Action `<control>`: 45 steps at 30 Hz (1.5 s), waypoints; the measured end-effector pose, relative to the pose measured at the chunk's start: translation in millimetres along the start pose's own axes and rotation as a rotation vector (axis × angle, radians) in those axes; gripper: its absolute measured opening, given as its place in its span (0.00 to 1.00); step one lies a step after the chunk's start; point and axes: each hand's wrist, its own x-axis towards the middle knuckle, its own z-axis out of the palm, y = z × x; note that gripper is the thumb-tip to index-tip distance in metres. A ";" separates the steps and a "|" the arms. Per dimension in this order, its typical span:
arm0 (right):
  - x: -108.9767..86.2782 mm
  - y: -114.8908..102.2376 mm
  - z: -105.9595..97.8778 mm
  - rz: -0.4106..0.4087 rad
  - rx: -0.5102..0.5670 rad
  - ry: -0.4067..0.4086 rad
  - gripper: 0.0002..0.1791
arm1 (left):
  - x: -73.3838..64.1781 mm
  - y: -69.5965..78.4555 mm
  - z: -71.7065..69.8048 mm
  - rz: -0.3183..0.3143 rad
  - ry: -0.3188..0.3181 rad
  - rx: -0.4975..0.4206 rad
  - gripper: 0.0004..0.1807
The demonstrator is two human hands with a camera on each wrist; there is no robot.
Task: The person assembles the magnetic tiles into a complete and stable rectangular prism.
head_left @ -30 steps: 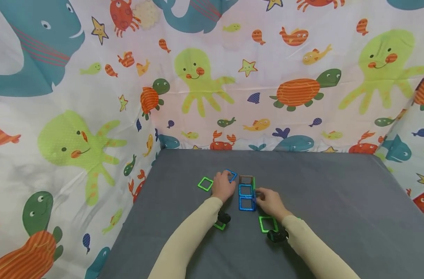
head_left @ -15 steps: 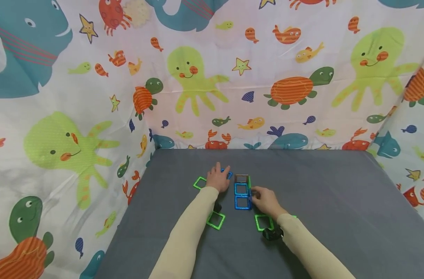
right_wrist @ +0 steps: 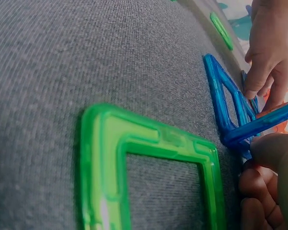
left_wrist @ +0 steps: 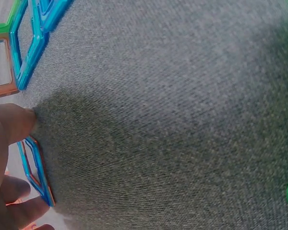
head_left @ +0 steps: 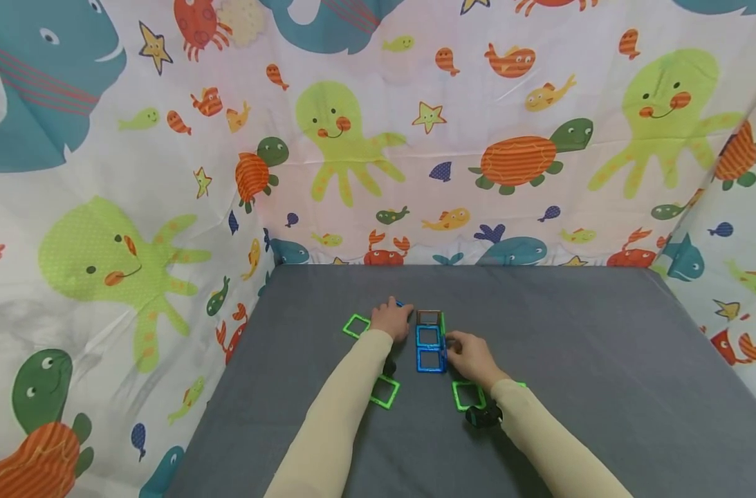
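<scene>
On the grey surface stands a group of magnetic square tiles. Two blue tiles [head_left: 430, 370] lie in a row in the head view. An orange-brown tile [head_left: 429, 312] joins their far end and a green tile [head_left: 443, 322] the far right side. My right hand [head_left: 472, 357] pinches a blue tile [right_wrist: 266, 123] standing along the near right side. Left of the group, my left hand [head_left: 390, 321] holds a separate blue tile [left_wrist: 48, 187] between thumb and fingers. An orange edge shows along that tile; the hand mostly hides it in the head view.
Loose green tiles lie around: one left of the left hand [head_left: 346, 326], one beside the left forearm [head_left: 386, 404], one below the right hand [head_left: 457, 398], and another partly behind the right sleeve [head_left: 522, 384]. A printed sea-animal curtain [head_left: 378, 159] encloses the surface.
My left hand has shifted over the separate blue tile and now covers most of it. My right hand stays at the group's right side. The head view has panned slightly right.
</scene>
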 end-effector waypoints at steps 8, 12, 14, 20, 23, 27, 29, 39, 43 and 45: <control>0.6 -0.9 -1.0 0.003 0.010 -0.002 0.20 | 1.5 0.6 -5.2 -0.002 0.044 0.014 0.23; 0.7 -0.4 -1.2 -0.002 0.015 0.004 0.20 | 1.3 3.7 -8.1 -0.029 0.052 0.015 0.20; 0.9 0.1 -0.9 -0.004 0.014 0.005 0.20 | 1.4 5.4 -8.2 -0.047 0.042 0.012 0.19; 0.8 0.5 0.0 0.002 0.013 0.004 0.20 | 3.7 4.9 -4.7 -0.058 0.037 -0.005 0.17; 0.5 -1.5 1.1 0.016 0.005 0.002 0.20 | 2.8 -4.6 -0.7 -0.009 0.074 -0.036 0.13; 0.3 -5.6 2.2 0.030 0.015 -0.010 0.20 | -3.1 -20.1 2.3 0.054 0.127 -0.138 0.14; 0.6 -5.9 2.1 0.028 0.020 -0.014 0.20 | -7.0 -24.3 0.9 0.064 0.145 -0.199 0.16; 2.2 -0.6 -0.2 0.015 0.010 0.002 0.19 | -18.8 -27.5 -0.2 0.152 0.251 -0.435 0.16; 1.6 0.3 0.6 0.007 0.008 0.001 0.20 | -23.8 -26.4 1.9 0.218 0.274 -0.469 0.15; 1.3 0.9 0.9 0.007 0.008 0.005 0.19 | -26.0 -25.7 2.6 0.249 0.290 -0.475 0.15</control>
